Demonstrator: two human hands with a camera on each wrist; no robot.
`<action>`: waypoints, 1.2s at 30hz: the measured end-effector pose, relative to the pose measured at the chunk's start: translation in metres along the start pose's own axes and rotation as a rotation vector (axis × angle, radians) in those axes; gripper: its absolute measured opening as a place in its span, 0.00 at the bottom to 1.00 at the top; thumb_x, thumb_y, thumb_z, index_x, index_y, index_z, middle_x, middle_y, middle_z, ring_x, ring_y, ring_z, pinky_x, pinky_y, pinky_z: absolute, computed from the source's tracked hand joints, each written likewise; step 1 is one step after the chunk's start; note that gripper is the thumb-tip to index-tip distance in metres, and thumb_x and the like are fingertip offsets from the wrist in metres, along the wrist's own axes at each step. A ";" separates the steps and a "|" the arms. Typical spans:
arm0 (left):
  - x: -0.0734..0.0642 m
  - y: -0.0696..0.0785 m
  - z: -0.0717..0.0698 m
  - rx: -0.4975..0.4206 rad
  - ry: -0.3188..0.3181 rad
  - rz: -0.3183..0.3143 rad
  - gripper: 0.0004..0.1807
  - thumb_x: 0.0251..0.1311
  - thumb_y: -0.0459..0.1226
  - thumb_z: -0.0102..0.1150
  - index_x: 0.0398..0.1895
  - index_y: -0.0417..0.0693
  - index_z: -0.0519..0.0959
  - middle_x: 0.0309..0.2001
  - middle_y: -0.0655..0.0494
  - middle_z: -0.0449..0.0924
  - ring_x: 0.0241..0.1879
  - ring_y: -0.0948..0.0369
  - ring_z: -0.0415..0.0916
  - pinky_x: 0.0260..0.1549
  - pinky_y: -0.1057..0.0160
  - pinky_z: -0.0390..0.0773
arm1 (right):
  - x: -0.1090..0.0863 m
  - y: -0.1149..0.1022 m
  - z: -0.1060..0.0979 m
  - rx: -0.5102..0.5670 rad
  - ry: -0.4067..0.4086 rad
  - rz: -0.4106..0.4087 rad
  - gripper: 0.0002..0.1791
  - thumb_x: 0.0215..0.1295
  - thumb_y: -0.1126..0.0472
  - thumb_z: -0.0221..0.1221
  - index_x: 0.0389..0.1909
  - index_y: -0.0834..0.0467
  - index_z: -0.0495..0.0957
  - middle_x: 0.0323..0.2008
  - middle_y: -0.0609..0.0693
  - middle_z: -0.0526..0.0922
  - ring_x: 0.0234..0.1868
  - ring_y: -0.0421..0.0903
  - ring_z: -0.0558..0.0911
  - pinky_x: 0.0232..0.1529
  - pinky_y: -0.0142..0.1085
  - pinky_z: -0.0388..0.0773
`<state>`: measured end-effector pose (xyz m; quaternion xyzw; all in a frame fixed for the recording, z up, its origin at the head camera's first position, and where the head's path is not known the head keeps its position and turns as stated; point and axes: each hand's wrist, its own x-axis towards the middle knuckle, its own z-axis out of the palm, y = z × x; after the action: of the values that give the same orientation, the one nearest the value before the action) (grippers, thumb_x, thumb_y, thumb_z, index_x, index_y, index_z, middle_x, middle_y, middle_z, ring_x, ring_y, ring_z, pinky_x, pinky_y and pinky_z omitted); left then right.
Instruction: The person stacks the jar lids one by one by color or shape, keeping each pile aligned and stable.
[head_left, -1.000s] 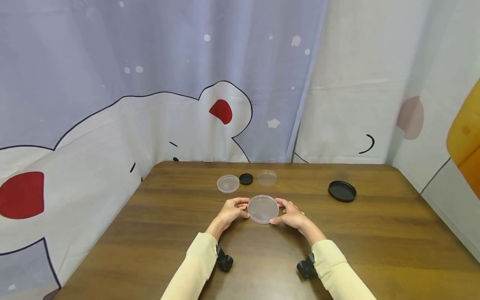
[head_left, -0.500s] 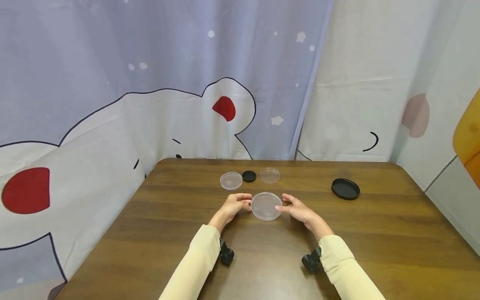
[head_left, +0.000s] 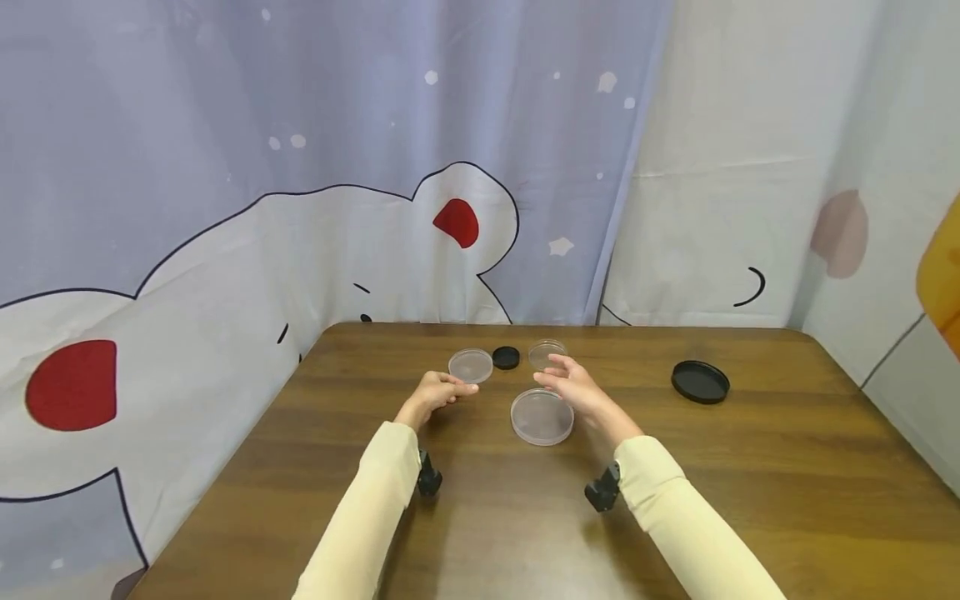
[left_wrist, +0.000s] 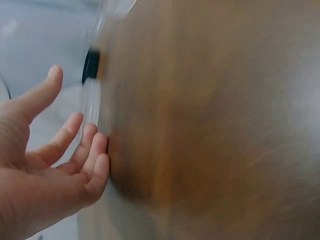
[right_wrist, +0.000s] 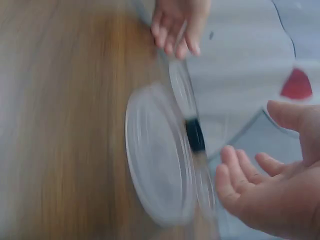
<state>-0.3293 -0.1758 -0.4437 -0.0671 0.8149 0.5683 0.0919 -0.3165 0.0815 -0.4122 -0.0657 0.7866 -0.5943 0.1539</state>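
A large clear round dish [head_left: 542,419], shallow like a petri dish, lies on the wooden table in front of me. Just past its upper right rim hovers my right hand [head_left: 576,390], fingers loosely bent and holding nothing. My left hand [head_left: 437,393] is off to the dish's left, nearest to a smaller clear dish [head_left: 471,367]. Thumb and fingers stand apart in the left wrist view, and that hand [left_wrist: 60,170] is empty. Farther back sit a small black round dish [head_left: 506,358] and another clear dish [head_left: 545,353], partly behind my right fingers. The right wrist view is blurred.
A larger black round dish [head_left: 701,383] lies at the right on the wooden table [head_left: 787,467]. Behind the table's far edge hangs a printed curtain [head_left: 360,242].
Both hands have left the large clear dish, which stays on the table. The left hand moved left and away; the right hand lifted off the rim and moved farther back. The view shifted slightly.
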 end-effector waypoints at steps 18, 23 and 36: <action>0.025 -0.020 0.008 -0.127 0.108 0.055 0.49 0.51 0.27 0.68 0.73 0.30 0.50 0.68 0.30 0.59 0.67 0.39 0.60 0.70 0.44 0.60 | 0.100 0.001 0.063 0.040 0.015 0.043 0.36 0.62 0.65 0.63 0.69 0.68 0.61 0.65 0.63 0.73 0.66 0.55 0.74 0.65 0.47 0.72; 0.035 -0.018 -0.001 -0.185 0.114 0.068 0.48 0.52 0.24 0.66 0.74 0.32 0.50 0.69 0.32 0.57 0.68 0.40 0.60 0.71 0.46 0.60 | 0.146 0.033 0.055 -0.017 -0.069 -0.011 0.35 0.54 0.59 0.70 0.62 0.66 0.71 0.59 0.59 0.79 0.59 0.50 0.79 0.59 0.42 0.78; 0.046 -0.026 -0.004 -0.231 0.115 0.127 0.42 0.51 0.20 0.64 0.72 0.33 0.58 0.67 0.35 0.64 0.64 0.45 0.66 0.66 0.51 0.68 | 0.094 -0.010 0.056 -0.247 -0.085 -0.036 0.33 0.63 0.63 0.61 0.68 0.67 0.65 0.64 0.63 0.74 0.66 0.57 0.72 0.69 0.45 0.67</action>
<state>-0.3686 -0.1886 -0.4769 -0.0583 0.7507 0.6581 0.0006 -0.3884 0.0005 -0.4317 -0.1236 0.8453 -0.4923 0.1671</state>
